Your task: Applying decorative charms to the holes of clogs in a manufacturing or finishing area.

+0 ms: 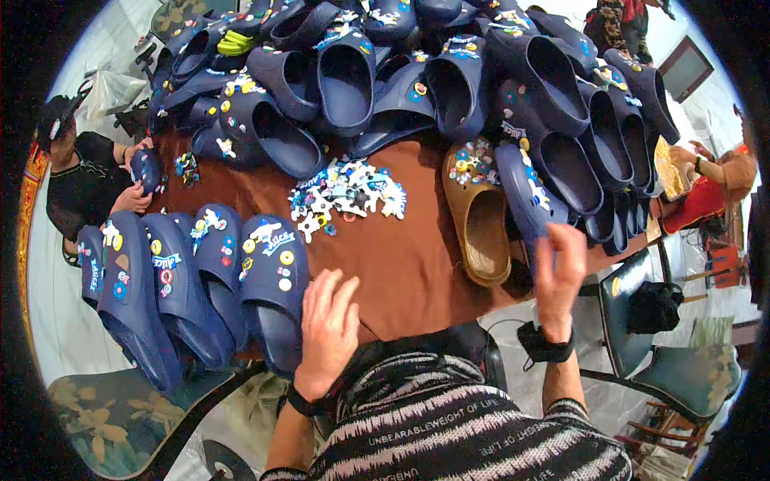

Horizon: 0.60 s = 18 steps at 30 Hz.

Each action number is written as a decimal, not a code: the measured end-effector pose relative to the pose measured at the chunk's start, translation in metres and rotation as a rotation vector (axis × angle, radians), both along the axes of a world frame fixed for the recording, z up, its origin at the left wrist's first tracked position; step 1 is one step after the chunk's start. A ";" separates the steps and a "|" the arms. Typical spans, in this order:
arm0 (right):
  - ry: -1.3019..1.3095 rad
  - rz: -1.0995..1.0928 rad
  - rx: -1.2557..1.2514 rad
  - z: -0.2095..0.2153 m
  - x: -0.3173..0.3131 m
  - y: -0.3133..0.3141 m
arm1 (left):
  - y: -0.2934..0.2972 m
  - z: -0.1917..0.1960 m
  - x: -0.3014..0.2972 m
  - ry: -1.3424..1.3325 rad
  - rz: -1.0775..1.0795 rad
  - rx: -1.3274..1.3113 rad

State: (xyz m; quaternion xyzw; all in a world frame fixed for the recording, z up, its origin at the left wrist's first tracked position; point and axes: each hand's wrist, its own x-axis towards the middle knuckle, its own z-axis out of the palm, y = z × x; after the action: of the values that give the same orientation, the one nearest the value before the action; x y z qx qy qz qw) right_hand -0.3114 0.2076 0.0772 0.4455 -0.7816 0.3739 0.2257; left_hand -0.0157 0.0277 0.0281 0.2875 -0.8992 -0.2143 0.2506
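My right hand is closed at the lower end of a tilted blue clog with white and yellow charms on its top. That clog leans beside a brown clog dotted with small charms. Fingers stretched out, my left hand is at the table's near edge and holds nothing. Right beside it stands the end clog of a navy row, decorated with a white figure, a blue banner and yellow round charms. Loose charms, mostly white and blue, lie heaped mid-table.
Piled navy clogs cover the far side of the brown cloth. More decorated navy clogs line the left. A person in black at left handles a clog; another person works at right. Chairs stand near the table.
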 end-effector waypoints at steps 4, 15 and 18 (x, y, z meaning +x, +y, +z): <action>-0.169 -0.278 -0.117 -0.023 -0.043 0.038 | 0.009 -0.006 -0.020 0.009 -0.133 0.081; -1.280 0.205 -0.207 -0.022 -0.060 0.036 | 0.017 -0.010 -0.026 0.002 -0.188 0.065; -1.363 0.231 -0.252 0.008 -0.052 0.030 | 0.016 -0.014 -0.023 -0.022 -0.195 0.078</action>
State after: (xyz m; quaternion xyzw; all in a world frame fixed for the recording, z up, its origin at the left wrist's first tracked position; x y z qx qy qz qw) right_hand -0.3636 0.2374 0.0857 0.1625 -0.6472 0.6792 -0.3056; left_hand -0.0391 0.0440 0.0145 0.2105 -0.9166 -0.2692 0.2075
